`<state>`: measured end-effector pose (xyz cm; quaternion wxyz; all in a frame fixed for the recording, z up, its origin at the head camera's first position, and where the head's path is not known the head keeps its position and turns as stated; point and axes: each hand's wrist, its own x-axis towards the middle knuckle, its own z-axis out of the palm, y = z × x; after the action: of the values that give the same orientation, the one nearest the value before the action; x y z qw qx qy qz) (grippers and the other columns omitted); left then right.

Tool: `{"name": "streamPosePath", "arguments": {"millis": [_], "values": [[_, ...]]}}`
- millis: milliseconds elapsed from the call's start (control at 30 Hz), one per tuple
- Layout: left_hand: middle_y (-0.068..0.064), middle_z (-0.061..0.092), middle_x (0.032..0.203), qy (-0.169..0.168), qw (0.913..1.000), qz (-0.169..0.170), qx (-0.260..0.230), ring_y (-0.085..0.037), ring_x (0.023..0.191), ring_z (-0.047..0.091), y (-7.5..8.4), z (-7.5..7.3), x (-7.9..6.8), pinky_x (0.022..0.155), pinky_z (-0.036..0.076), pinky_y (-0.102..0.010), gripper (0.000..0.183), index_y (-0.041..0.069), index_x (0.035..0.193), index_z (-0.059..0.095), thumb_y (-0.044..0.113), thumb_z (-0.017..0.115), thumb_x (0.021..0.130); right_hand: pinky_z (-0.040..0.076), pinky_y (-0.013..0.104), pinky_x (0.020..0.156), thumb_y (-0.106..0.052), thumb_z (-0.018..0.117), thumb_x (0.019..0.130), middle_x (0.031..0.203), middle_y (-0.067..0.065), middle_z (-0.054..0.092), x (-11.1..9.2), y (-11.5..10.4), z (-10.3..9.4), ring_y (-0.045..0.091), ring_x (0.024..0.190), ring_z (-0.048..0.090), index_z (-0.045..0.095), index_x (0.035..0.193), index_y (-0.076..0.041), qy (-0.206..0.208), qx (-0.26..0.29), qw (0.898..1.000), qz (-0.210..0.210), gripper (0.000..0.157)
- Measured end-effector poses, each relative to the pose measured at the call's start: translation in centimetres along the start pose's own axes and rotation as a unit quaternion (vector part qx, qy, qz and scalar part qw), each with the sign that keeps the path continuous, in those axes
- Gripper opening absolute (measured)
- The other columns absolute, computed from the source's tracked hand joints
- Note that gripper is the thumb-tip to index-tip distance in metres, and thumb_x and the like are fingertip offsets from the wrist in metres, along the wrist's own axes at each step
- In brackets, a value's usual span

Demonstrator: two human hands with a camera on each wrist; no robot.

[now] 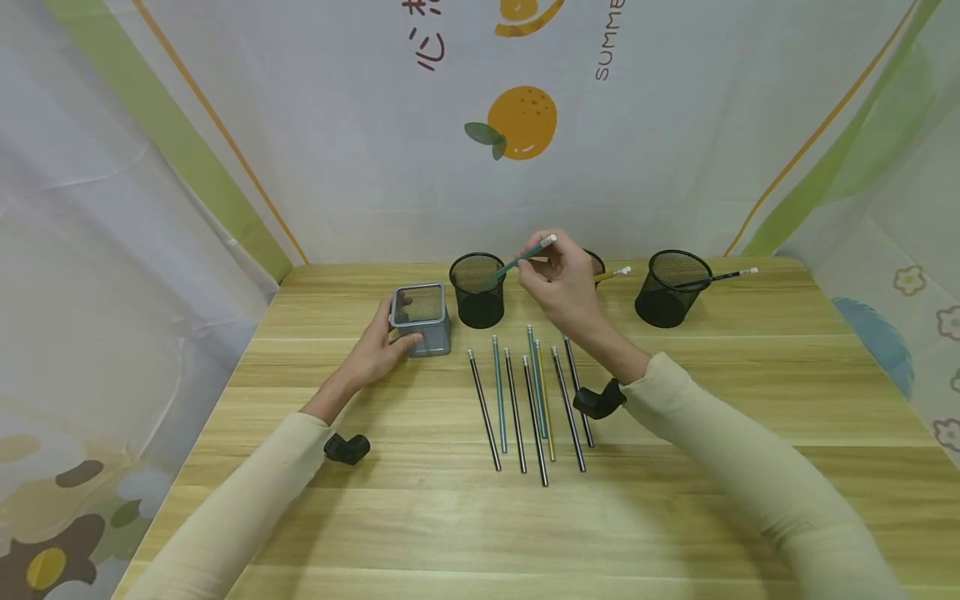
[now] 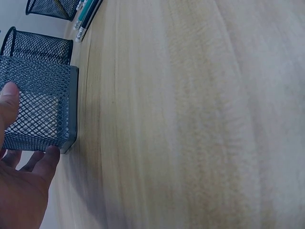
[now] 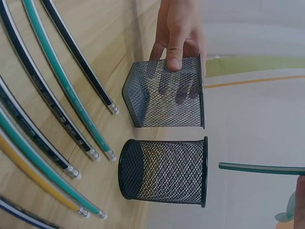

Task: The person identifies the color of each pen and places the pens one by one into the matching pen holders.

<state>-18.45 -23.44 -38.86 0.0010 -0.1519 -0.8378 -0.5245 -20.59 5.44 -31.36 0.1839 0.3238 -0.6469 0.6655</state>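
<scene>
My left hand (image 1: 373,352) grips a square grey mesh pen holder (image 1: 429,340), thumb on the near side and fingers around the left side. In the left wrist view the thumb lies over the holder's mesh (image 2: 38,105). With its fingertips my right hand (image 1: 568,283) pinches a green pencil (image 1: 527,253), white eraser end up and tilted down to the left. Beside the square holder stands a round black mesh cup (image 1: 481,310). The right wrist view shows the pencil's lower end (image 3: 233,166) just above the rim of that cup (image 3: 167,171).
Several black, green and yellow pencils (image 1: 513,408) lie side by side on the wooden table (image 1: 420,533). Another black cup, partly behind the right hand, holds a yellow pencil (image 1: 611,275). Farther right a third black cup (image 1: 663,307) holds a black pencil (image 1: 723,276). Curtain (image 1: 375,200) hangs behind.
</scene>
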Motion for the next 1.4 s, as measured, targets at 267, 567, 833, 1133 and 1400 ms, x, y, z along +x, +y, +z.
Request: {"name": "streamPosePath", "arguments": {"millis": [267, 567, 833, 1133, 1400], "values": [[-0.035, 0.030, 0.151, 0.006, 1.0000, -0.004, 0.000, -0.055, 0.137, 0.034, -1.1, 0.2, 0.2, 0.113, 0.029, -0.062, 0.075, -0.007, 0.155, 0.016, -0.007, 0.063, 0.097, 0.052, 0.050, 0.095, 0.024, 0.052, 0.090, 0.105, 0.032, 0.050, 0.1, 1.1, 0.8, 0.053, 0.098, 0.055, 0.050, 0.099, 0.019, -0.005, 0.011, 1.000, 0.020, 0.011], [-0.027, 0.031, 0.155, 0.009, 0.9999, -0.002, 0.006, -0.051, 0.138, 0.035, -3.7, 0.1, 0.9, 0.112, 0.033, -0.058, 0.079, 0.002, 0.159, 0.016, 0.000, 0.066, 0.098, 0.054, 0.041, 0.094, 0.021, 0.056, 0.091, 0.107, 0.030, 0.053, -0.4, 5.8, 0.8, 0.044, 0.101, 0.060, 0.053, 0.103, 0.013, -0.007, -0.004, 1.000, 0.019, 0.014], [-0.026, 0.032, 0.155, 0.009, 0.9999, -0.004, 0.014, -0.049, 0.139, 0.036, -3.6, -0.1, 0.8, 0.113, 0.032, -0.056, 0.076, 0.002, 0.158, 0.018, 0.002, 0.065, 0.099, 0.055, 0.042, 0.093, 0.018, 0.059, 0.093, 0.108, 0.023, 0.055, -0.8, 7.0, 1.3, 0.046, 0.105, 0.060, 0.054, 0.105, 0.012, -0.011, -0.017, 0.997, 0.068, 0.014], [-0.032, 0.028, 0.154, 0.003, 0.9999, 0.003, 0.016, -0.054, 0.139, 0.031, -2.3, 0.1, 0.6, 0.112, 0.032, -0.059, 0.073, -0.005, 0.156, 0.017, -0.003, 0.062, 0.099, 0.057, 0.034, 0.089, 0.015, 0.060, 0.093, 0.107, 0.018, 0.057, -1.1, 7.5, 1.5, 0.036, 0.103, 0.065, 0.055, 0.103, 0.006, -0.020, -0.033, 0.994, 0.106, 0.014], [-0.037, 0.028, 0.152, -0.002, 0.9997, -0.013, 0.019, -0.056, 0.138, 0.032, 0.7, 0.0, -0.2, 0.113, 0.032, -0.059, 0.071, -0.011, 0.154, 0.017, -0.007, 0.061, 0.098, 0.053, 0.034, 0.095, 0.013, 0.066, 0.090, 0.111, 0.020, 0.055, -1.5, 7.3, 1.4, 0.030, 0.105, 0.061, 0.054, 0.106, 0.009, -0.021, -0.044, 0.992, 0.115, 0.020]]}}
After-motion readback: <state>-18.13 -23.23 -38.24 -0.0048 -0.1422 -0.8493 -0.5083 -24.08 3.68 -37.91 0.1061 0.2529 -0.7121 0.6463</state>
